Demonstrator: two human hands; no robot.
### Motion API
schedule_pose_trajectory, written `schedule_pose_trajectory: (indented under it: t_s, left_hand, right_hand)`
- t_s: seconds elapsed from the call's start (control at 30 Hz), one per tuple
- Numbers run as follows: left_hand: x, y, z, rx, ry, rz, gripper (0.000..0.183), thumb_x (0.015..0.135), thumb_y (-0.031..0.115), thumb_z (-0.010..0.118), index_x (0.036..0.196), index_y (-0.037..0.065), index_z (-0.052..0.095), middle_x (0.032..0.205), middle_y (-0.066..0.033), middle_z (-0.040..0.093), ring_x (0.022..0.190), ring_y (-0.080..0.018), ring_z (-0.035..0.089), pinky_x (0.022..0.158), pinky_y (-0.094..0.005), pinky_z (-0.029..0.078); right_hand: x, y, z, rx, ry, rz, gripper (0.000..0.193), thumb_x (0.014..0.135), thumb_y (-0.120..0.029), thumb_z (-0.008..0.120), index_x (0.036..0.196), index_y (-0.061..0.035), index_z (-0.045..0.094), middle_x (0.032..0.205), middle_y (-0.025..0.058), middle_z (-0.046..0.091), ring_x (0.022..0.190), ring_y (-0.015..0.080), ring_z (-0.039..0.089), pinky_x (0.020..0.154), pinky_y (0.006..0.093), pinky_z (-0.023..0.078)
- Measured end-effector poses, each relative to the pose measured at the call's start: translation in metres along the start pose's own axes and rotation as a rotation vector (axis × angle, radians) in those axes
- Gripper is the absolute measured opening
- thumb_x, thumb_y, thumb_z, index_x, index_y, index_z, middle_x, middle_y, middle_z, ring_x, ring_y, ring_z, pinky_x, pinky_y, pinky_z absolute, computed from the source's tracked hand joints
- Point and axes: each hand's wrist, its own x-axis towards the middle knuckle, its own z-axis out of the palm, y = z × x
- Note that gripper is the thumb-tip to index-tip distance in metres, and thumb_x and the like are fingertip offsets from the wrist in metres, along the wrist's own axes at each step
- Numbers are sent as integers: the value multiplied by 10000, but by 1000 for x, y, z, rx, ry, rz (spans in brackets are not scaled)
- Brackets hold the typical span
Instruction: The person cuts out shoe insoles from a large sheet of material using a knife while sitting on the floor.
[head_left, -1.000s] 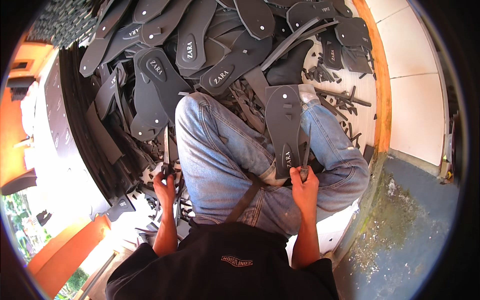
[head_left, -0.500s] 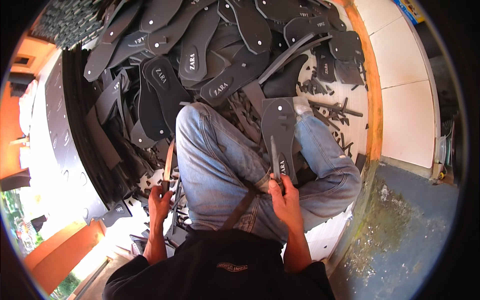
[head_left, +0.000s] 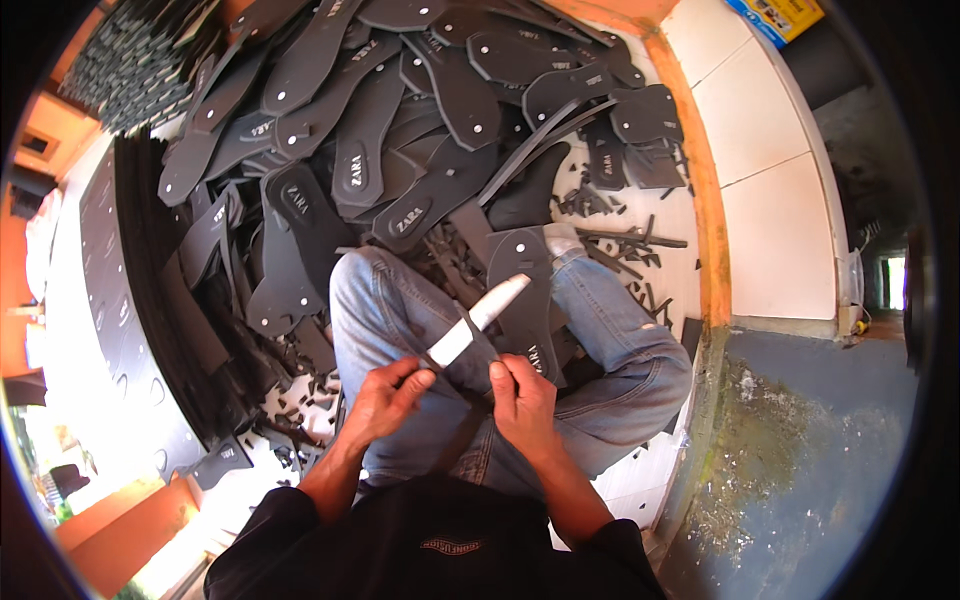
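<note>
We see a pale tiled floor (head_left: 770, 230) edged by an orange strip (head_left: 708, 240). On it lies a big heap of dark grey sole-shaped cutouts (head_left: 400, 130), overlapping every way. Beside the heap, small dark offcut scraps (head_left: 630, 245) are scattered on the tiles. At the left, large dark sheets (head_left: 120, 300) with sole-shaped holes lie flat. Further right the floor turns to rough grey concrete (head_left: 810, 450).

This is a shoe-making workshop: a big pile of dark cut-out soles (head_left: 400, 150) and scraps (head_left: 620, 240) covers the floor (head_left: 790, 250).
</note>
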Motion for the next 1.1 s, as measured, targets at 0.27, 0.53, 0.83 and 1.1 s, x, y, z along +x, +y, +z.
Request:
schedule_pose_trajectory:
  t_s: [0.27,0.53,0.83,1.1]
  left_hand:
    - [28,5,-24,11,240,136,271,863,214,643,913,-53,643,663,-51,580,559,-130,551,522,-271,442]
    - [41,6,-19,151,209,-11,269,841,212,660,941,-37,662,722,-95,660,603,-151,610,562,-286,484]
    - [45,5,6,150,327,382,228,866,198,631,938,-12,679,735,-93,662,574,-184,610,541,-280,490]
    - [42,22,2,-67,2,-14,285,890,271,599,938,-6,646,726,-80,656,583,-148,608,548,-271,481]
  right_hand:
    - [12,36,-12,-6,-9,302,262,928,-257,518,790,-41,569,589,53,542,441,192,480,454,311,372]
    - [13,39,-33,441,-105,480,263,942,-239,512,810,-17,557,593,3,521,463,67,444,423,242,332]
    - [11,32,-12,376,-131,542,254,928,-248,529,813,-26,576,583,9,522,466,91,466,459,261,384]
    - [22,16,-5,68,88,79,227,923,-223,519,827,-26,577,590,97,552,444,231,506,450,336,400]
